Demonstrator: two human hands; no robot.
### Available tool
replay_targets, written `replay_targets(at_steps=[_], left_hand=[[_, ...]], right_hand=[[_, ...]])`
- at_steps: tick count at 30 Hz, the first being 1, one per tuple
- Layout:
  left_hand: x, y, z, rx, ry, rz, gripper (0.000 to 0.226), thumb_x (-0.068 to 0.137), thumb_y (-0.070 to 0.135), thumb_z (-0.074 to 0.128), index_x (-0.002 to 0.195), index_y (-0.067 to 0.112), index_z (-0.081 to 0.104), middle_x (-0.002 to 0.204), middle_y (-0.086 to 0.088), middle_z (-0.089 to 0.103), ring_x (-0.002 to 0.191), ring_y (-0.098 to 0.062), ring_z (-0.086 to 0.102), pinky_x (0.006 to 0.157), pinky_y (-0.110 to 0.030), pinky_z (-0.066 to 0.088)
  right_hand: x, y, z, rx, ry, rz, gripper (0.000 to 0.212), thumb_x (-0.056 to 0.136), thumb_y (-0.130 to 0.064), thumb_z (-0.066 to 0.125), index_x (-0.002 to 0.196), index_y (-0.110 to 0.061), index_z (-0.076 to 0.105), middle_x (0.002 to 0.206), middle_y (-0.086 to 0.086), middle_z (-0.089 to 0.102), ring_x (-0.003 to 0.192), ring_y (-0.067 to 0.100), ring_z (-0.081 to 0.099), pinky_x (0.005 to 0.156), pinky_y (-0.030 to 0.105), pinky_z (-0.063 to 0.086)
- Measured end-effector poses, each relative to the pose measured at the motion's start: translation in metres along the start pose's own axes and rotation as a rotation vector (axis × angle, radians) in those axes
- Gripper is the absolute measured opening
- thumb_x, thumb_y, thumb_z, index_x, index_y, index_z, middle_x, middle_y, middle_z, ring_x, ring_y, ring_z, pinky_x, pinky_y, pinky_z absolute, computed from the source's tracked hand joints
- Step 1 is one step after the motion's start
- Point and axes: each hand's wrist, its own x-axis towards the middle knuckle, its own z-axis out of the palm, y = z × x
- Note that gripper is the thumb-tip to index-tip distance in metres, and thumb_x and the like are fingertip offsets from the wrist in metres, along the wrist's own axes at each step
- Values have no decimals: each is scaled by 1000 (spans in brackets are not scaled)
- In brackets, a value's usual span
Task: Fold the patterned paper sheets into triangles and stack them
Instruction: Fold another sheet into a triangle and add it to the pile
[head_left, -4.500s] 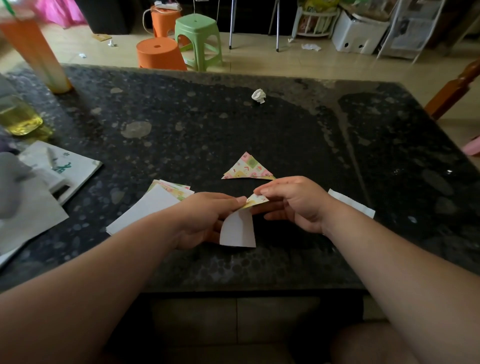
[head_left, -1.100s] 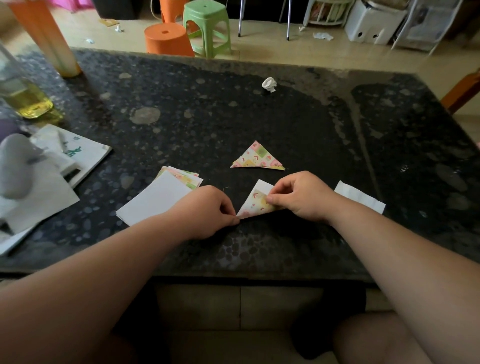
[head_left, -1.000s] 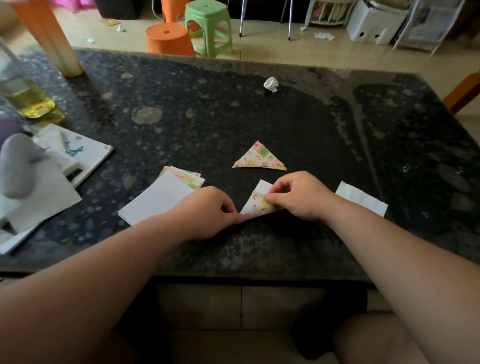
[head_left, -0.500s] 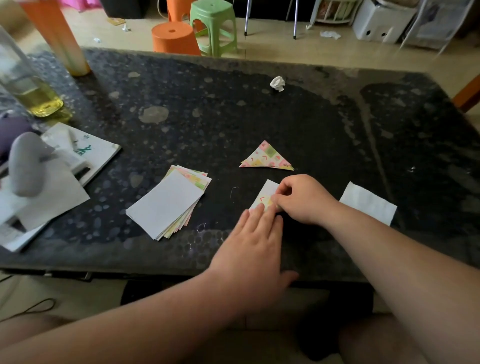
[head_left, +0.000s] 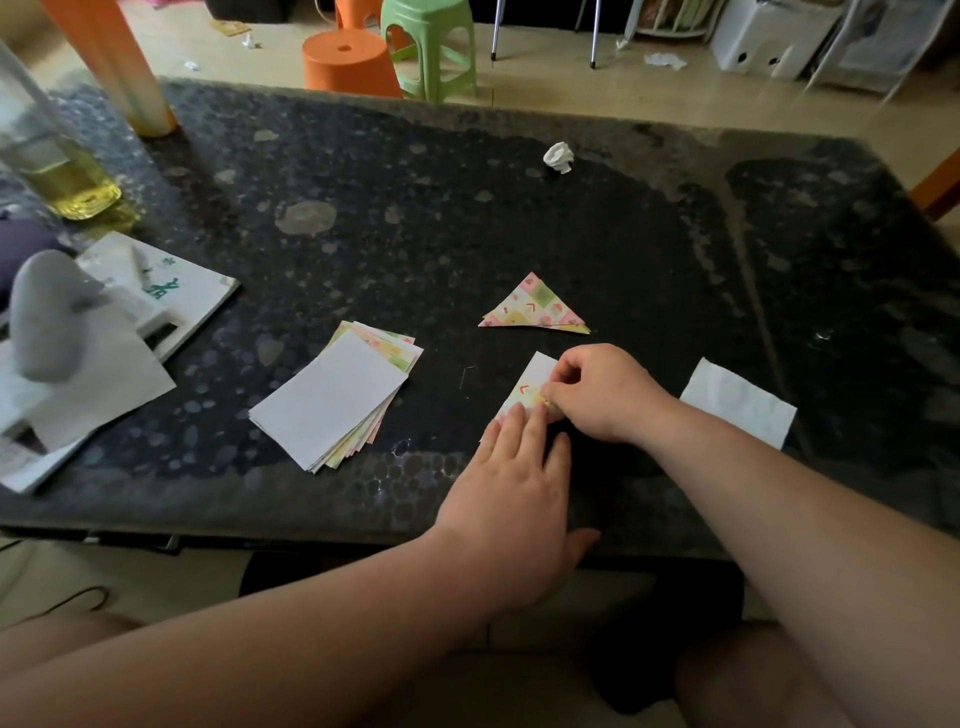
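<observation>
the left hand lies flat with straight fingers, pressing the near part of the half-folded sheet down on the worktop. the right hand is curled beside it, thumb and fingertips pinching the patterned flap where it crosses the sheet's white back. this looks like the creasing step of the second triangle: the flap is laid over and is being fixed in place. the next move probably calls for a firm run of the fingertips along the fold while the flat hand keeps the paper from sliding, then a lift onto the finished triangle lying just beyond the hands. the stack of unfolded sheets waits to the left, white side up, and a white slip lies to the right by the forearm. compared with a second ago, the left hand is no longer a curled fist at the fold's left corner; it now comes in from the near edge with fingers spread flat, and its arm no longer covers the stack. the finished triangle has not moved.
</observation>
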Motion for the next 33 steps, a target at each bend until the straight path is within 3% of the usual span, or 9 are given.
replay_targets(at_steps=[13,23,28,33], left_hand=[[7,5,-2,-20,-17,-14,88,100,67,34,163,19,-3,166,-23,-16,154,-39,-16,127,-52,1],[2,11,-6,-59,-5,-2,86,100,65,39,163,18,1,165,-22,-21,153,-36,-20,122,-45,-11],[4,12,-1,-64,-15,-14,86,100,65,39,162,18,3,166,-23,-19,154,-40,-18,126,-52,-7],[5,13,4,-60,-12,-26,90,99,66,40,162,20,-6,165,-23,-19,153,-43,-17,125,-58,-2]], right_hand=[[1,-1,1,-17,3,9,10,97,-34,65,87,-31,66,92,-10,65,99,15,63,100,48,51],[0,-3,2,-55,21,18,11,99,-33,62,92,-27,68,94,-7,66,99,17,63,99,48,52],[-2,-4,2,-68,31,23,9,100,-32,61,97,-26,67,98,-6,66,101,18,63,99,47,52],[-2,-6,4,-94,52,24,10,102,-35,59,101,-27,65,102,-6,66,105,18,62,101,47,49]])
